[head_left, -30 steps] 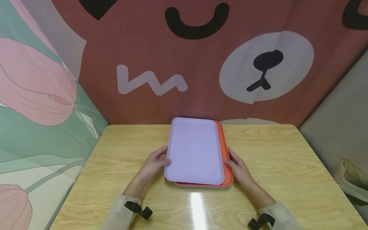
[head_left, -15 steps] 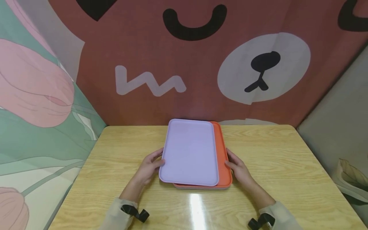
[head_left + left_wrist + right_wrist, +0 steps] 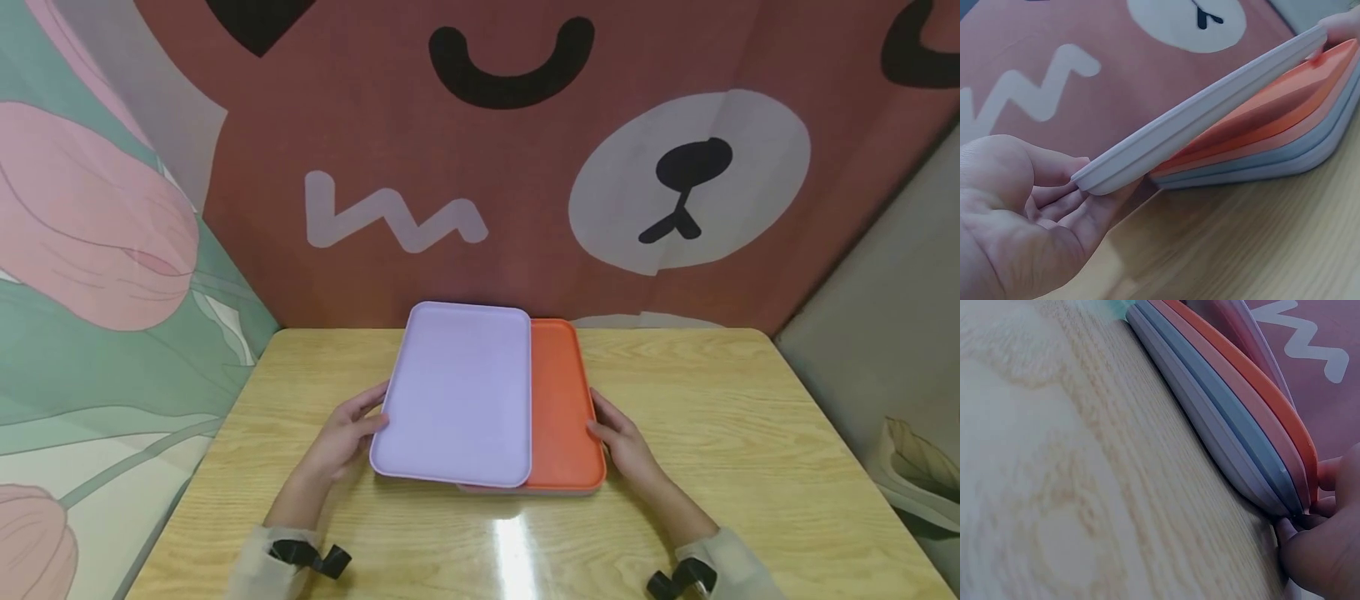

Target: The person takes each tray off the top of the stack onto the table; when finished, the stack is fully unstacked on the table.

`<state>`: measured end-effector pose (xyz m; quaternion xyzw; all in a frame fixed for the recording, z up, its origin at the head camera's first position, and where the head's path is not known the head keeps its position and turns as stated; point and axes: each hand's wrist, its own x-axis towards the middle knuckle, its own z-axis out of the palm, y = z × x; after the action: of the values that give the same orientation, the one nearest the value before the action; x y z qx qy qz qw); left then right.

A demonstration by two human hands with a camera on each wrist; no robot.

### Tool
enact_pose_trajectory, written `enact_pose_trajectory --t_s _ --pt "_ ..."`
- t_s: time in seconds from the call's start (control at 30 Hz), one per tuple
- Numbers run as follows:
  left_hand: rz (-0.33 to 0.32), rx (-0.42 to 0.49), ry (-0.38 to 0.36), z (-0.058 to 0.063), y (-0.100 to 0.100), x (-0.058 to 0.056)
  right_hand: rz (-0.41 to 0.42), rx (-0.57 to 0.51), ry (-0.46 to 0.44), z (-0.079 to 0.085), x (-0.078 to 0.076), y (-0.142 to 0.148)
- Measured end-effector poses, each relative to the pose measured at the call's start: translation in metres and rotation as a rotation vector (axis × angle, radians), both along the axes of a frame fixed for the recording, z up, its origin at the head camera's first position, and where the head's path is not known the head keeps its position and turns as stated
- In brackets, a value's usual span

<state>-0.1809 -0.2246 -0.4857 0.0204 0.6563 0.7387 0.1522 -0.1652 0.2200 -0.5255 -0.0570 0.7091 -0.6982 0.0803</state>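
Just right of my left hand (image 3: 337, 442), a lilac tray (image 3: 461, 400) slants over part of an orange tray (image 3: 562, 417). I pinch its near side rim, thumb above, fingers beneath; whether its far edge rests on the orange one, I can't tell. I judge it light and stiff, probably plastic, unlikely to break but smooth enough to slide. The raised rim midway along the side seems the best hold, with fingers spread below against tipping.

Under the orange tray, nearest my right hand (image 3: 628, 437), pink (image 3: 1254, 397), blue (image 3: 1235, 422) and greyish (image 3: 1210, 431) layers make up the stack, whose side edge I grip there. Beneath both hands lies the wood-grain table (image 3: 712, 425); beyond my fingertips rises a bear-print hanging (image 3: 525, 250), and far left of my left hand, a flower print (image 3: 97, 225).
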Motion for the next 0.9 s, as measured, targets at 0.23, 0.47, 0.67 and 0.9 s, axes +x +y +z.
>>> enact_pose_trajectory --t_s 0.23,0.47,0.67,0.9 --pt "0.018 -0.034 0.029 0.008 -0.044 0.007 0.004 0.004 -0.018 -0.001 -0.001 0.000" --pt "0.018 -0.022 0.077 0.014 -0.093 0.013 0.004 0.006 -0.022 0.001 0.000 0.001" --pt "0.006 0.065 0.103 0.007 -0.140 0.017 -0.001 0.006 -0.035 0.001 -0.001 0.001" --pt "0.037 0.035 0.082 0.000 -0.181 0.017 -0.005 0.015 -0.017 0.000 -0.001 0.001"
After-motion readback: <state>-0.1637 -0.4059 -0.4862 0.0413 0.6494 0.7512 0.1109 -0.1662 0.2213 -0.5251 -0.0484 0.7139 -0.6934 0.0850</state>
